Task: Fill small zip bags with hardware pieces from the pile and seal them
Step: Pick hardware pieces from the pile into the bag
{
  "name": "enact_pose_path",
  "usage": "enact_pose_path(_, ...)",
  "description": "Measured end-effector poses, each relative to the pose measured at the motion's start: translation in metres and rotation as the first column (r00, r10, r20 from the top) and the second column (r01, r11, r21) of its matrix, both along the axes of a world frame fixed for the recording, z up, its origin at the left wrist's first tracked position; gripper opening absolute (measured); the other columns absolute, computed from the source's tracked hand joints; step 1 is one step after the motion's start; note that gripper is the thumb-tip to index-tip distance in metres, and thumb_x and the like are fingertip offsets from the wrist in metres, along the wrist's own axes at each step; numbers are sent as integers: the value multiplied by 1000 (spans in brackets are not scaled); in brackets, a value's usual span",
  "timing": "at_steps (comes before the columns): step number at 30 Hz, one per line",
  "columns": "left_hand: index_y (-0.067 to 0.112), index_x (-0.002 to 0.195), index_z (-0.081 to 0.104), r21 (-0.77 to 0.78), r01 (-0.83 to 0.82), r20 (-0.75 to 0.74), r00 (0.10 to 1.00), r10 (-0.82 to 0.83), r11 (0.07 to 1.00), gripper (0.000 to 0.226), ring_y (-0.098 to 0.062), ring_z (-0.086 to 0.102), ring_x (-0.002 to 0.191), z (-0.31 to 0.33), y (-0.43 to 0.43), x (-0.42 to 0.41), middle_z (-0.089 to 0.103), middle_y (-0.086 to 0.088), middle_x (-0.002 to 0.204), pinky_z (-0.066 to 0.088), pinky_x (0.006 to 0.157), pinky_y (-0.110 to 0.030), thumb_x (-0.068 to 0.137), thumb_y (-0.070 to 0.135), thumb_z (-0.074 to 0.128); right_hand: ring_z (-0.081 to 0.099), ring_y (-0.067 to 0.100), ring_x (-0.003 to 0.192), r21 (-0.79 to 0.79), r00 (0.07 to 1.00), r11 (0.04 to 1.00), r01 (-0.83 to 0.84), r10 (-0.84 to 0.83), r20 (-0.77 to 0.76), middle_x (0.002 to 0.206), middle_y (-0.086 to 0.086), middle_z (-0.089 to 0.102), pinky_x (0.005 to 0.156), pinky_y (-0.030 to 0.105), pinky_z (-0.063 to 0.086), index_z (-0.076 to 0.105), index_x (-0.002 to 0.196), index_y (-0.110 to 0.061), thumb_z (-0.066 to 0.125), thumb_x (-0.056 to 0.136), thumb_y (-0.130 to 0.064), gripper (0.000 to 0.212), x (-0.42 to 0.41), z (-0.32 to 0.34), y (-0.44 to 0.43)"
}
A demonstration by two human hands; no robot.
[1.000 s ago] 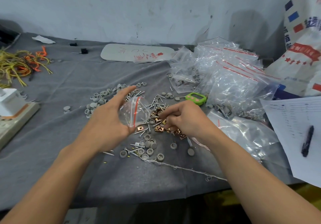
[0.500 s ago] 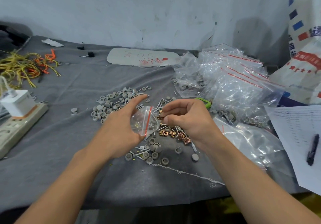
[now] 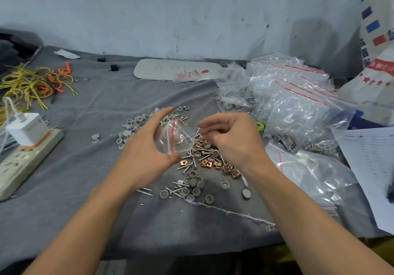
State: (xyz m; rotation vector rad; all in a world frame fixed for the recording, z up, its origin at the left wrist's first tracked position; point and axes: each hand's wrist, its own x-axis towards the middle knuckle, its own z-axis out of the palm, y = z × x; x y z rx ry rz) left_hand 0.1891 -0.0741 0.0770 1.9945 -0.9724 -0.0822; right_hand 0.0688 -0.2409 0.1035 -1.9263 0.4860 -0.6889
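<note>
Left hand (image 3: 147, 146) raised, thumb and fingers curved in a wide pinch, right hand (image 3: 233, 138) loosely curled beside it, fingertips gathered, both forearms extended forward.

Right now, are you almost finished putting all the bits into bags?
Not nearly. Many filled bags are heaped at the right. The left hand holds one small zip bag open, the right hand beside its mouth. Plenty of screws, clips and caps remain loose.

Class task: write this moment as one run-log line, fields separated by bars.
left hand: holds small clear red-striped zip bag open | right hand: curled beside bag mouth, contents unseen | pile of screws, copper clips, grey caps: below
</note>
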Motion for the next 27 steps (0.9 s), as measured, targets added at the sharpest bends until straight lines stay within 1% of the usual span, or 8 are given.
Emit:
enact_pose_path(2,59,140,38,-28,-35,1,999,35,999,96,15,61,96,-1,2,6,62,43,100,44,83,-19,65,25,87,72,5,74,-231,973,969,91,-137,-188,78,-9,78,79,29,62,80,80,-27,64,85,6,37,-3,0,-13)
enact_pose_path(4,57,141,40,-54,-55,-4,998,55,997,93,18,59,94,0,4,9,58,49,100,41,77,-15,68,21,86,71,9,79,-398,881,916,-41,-155,-448,87,-9,78,80,26,59,80,79,-32,66,85,-4,32,-3,-6,-13)
enact_pose_path(7,57,141,40,-71,-59,-8,998,59,996,92,17,61,94,1,5,11,58,49,101,42,76,-16,70,19,85,71,24,94,-447,783,872,-200,-131,-608,97,0,78,89,34,59,80,93,-30,69,83,-13,23,-1,-21,-2)
enact_pose_path(13,58,140,40,-59,-58,-15,998,57,997,91,13,63,93,2,7,7,60,45,101,44,78,-18,70,20,84,70,32,95,-531,798,815,-232,-152,-583,96,7,76,85,40,58,79,98,-25,66,84,-8,26,0,-33,5)
enact_pose_path(17,63,138,39,-55,-61,-31,998,59,997,92,8,65,94,4,8,8,68,28,103,46,80,-21,69,23,84,71,25,88,-446,806,877,-182,-126,-578,94,3,77,84,36,58,79,97,-26,66,91,-17,17,-1,-35,-2)
enact_pose_path(21,62,139,37,-42,-56,-24,998,55,998,93,8,65,91,4,7,8,70,29,97,45,79,-20,69,22,84,69,17,81,-389,844,916,-96,-133,-519,81,0,77,76,29,54,80,91,-22,63,94,-18,17,0,-31,-15)
enact_pose_path(24,59,141,37,-32,-56,-6,998,55,998,93,10,64,91,3,7,8,68,33,97,43,77,-18,71,20,84,58,-5,55,-331,875,943,-44,-124,-468,56,-16,64,51,13,39,81,88,-29,68,94,-26,15,-2,-26,-22)
enact_pose_path(27,62,140,36,-25,-61,-7,998,61,998,93,8,64,92,4,8,8,69,30,96,45,79,-22,71,21,84,52,-4,42,-273,894,961,-49,-80,-442,49,-15,63,40,10,33,81,82,-29,73,91,-31,12,-3,-23,-25)
